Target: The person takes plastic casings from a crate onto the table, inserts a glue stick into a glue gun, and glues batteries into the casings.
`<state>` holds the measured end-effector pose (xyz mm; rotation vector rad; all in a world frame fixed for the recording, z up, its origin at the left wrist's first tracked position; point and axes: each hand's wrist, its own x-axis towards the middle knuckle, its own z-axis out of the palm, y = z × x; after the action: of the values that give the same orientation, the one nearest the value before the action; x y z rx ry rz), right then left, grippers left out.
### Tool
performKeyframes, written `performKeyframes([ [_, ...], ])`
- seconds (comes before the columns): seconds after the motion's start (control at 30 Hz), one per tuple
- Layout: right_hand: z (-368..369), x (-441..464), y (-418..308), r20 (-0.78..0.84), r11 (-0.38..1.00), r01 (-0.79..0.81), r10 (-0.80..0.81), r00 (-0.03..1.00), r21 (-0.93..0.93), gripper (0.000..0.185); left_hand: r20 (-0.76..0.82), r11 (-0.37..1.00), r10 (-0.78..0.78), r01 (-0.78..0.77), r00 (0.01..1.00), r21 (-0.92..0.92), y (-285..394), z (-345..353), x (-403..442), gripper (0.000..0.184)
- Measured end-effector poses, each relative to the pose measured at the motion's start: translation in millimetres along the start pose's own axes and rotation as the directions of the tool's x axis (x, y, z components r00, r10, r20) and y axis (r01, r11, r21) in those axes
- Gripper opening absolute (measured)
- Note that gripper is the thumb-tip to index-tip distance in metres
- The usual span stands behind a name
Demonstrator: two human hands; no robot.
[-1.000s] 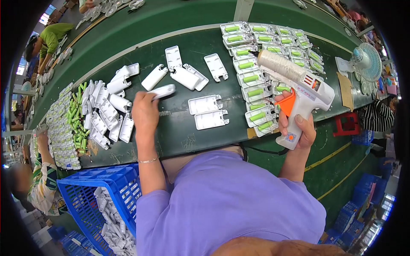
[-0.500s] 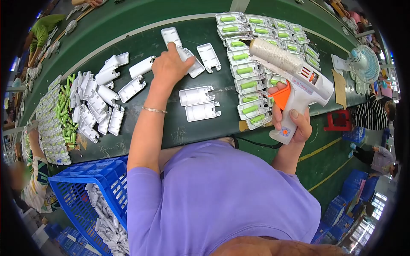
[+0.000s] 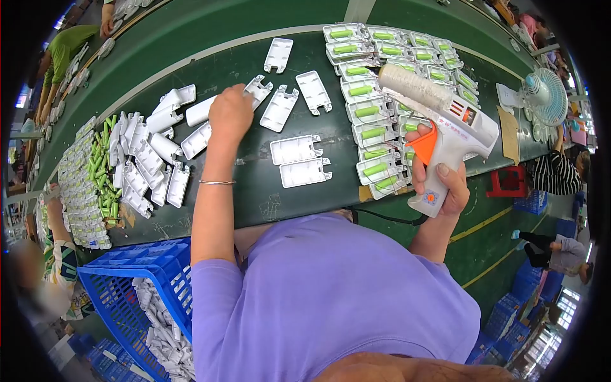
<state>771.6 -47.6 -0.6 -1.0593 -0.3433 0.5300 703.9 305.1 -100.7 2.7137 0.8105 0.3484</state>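
In my right hand [image 3: 439, 184] is a white glue gun [image 3: 455, 121], with my fingers wrapped round its handle by the orange trigger [image 3: 422, 148]. Its dark nozzle points left, over rows of white shells with green cylindrical cells [image 3: 367, 112]. My left hand [image 3: 230, 116] is closed at the end of a white plastic shell [image 3: 258, 92], its fingertips partly hidden. Hollow side up, another shell [image 3: 279, 108] lies just right of it; a further shell [image 3: 279, 55] sits above. Two shells [image 3: 304, 172] lie side by side nearer my body.
Loose white shells [image 3: 146, 156] and green cells [image 3: 100, 149] are piled at the left. A blue crate [image 3: 133, 264] full of white parts stands below the table edge. On the right are a fan [image 3: 540, 88] and a red stool [image 3: 507, 181]. Other people work around.
My left hand has moved left and slightly down. The shells near it have been turned and spread apart in a row. My right hand keeps the glue gun almost still.
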Motion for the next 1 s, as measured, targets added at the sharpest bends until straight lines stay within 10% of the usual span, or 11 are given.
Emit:
performKeyframes([
  [0.13, 2, -1, -2, -0.018, 1.0, 0.007, -0.007, 1.0, -0.001, 0.066, -0.281, 0.971, 0.215, -0.174, 0.935, 0.163, 28, 8, -13, 0.045],
  [0.63, -12, -2, 0, -0.048, 1.0, -0.008, 0.008, 0.999, -0.005, 0.072, 0.201, 0.846, 0.5, -0.426, 0.843, -0.32, 47, -15, -29, 0.018],
  [0.8, -12, -5, -2, -0.063, 1.0, -0.007, 0.006, 0.998, -0.024, 0.071, -0.048, 0.78, 0.591, -0.586, 0.805, -0.221, 58, -4, 11, 0.019],
  [1.0, -17, -9, -2, -0.106, 1.0, 0.009, -0.011, 0.994, -0.019, 0.07, 0.243, 0.857, 0.513, -0.508, 0.823, -0.091, 44, -9, 20, 0.018],
])
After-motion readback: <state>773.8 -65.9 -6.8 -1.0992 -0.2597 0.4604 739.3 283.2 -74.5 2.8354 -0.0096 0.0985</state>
